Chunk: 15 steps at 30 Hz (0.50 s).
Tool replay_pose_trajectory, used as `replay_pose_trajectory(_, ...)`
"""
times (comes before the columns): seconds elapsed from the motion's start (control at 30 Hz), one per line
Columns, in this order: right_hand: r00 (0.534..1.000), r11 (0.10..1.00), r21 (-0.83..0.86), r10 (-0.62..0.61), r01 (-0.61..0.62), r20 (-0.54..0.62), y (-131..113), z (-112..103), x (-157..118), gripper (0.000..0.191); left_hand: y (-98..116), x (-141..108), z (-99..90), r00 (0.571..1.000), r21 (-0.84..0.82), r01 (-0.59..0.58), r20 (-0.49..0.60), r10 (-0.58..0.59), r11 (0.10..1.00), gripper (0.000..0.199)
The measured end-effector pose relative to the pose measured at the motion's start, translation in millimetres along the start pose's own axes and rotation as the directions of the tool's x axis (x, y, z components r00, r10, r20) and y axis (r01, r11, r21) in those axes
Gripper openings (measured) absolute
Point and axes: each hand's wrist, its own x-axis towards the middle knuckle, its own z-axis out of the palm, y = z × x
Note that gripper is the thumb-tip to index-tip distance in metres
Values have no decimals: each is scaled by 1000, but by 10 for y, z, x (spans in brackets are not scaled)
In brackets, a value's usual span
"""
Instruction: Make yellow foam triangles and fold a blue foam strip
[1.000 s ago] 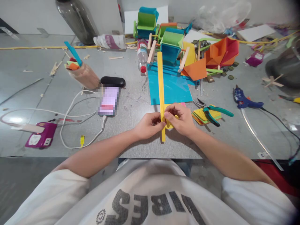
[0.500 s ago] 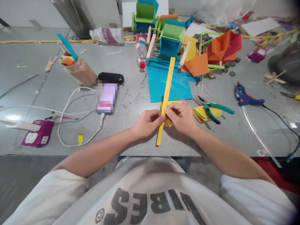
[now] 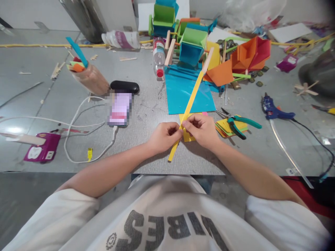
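A long yellow strip (image 3: pixel 193 97) slants up to the right between my hands. My left hand (image 3: pixel 166 137) pinches it from the left, a little below its middle. Right beside, my right hand (image 3: pixel 201 129) grips the same strip between thumb and fingers. Beneath the hands lies a yellow paper piece (image 3: pixel 188 136), partly hidden. The strip's upper part passes over a blue sheet (image 3: pixel 180 94), and its far end comes close to a wooden stick (image 3: pixel 208 60).
To the right are green-handled pliers (image 3: pixel 247 121) on a stack of coloured paper (image 3: pixel 222 128), and a blue glue gun (image 3: pixel 276 108). A phone (image 3: pixel 119 109) with a white cable lies at the left. Folded paper models (image 3: pixel 192 45) stand at the back.
The yellow strip has tilted: its far end has swung to the right and its near end to the left. Both hands have stayed in nearly the same place.
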Motion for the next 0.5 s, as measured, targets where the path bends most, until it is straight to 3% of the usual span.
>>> replay_pose_trajectory(0.17, 997, 998, 31, 51, -54, 63, 2, -13, 24, 57, -12, -10, 2, 1000, 76, -19, -5, 19, 997, 34)
replay_pose_trajectory(0.33, 983, 985, 126, 100, -120, 155, 42, -30, 44, 52, -52, 1, 22, 998, -57, 52, -17, -54, 997, 23)
replay_pose_trajectory(0.5, 977, 973, 167, 129, -157, 168, 76, -23, 48, 42, -12, 0, 30, 994, -158, 110, 3, -111, 981, 18)
